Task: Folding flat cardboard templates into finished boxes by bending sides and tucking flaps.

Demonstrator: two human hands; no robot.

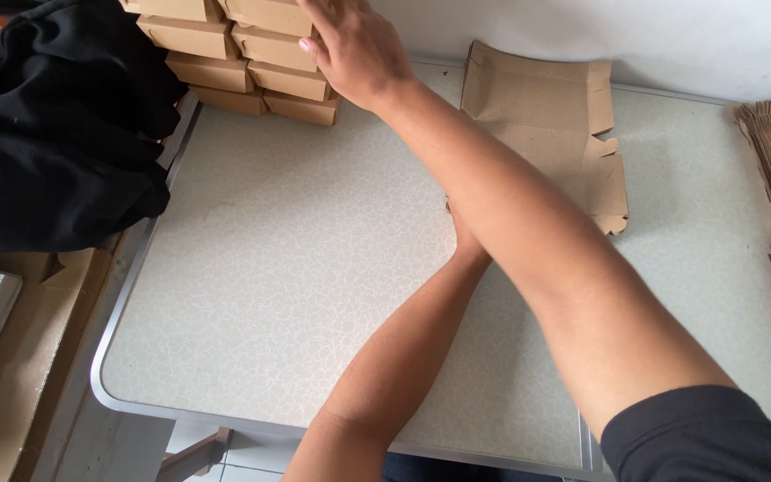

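Crossing over the left forearm, the right arm reaches far left; the right hand (354, 45) lies flat, fingers together, on the stacked brown boxes (238, 58) at the table's (278, 268) back left corner. Its fingertips are cut off by the frame. The left hand (464, 234) is mostly hidden; its fingers cannot be told. Just beyond it, a flat unfolded carton (546, 116) lies with its long axis running away toward the wall.
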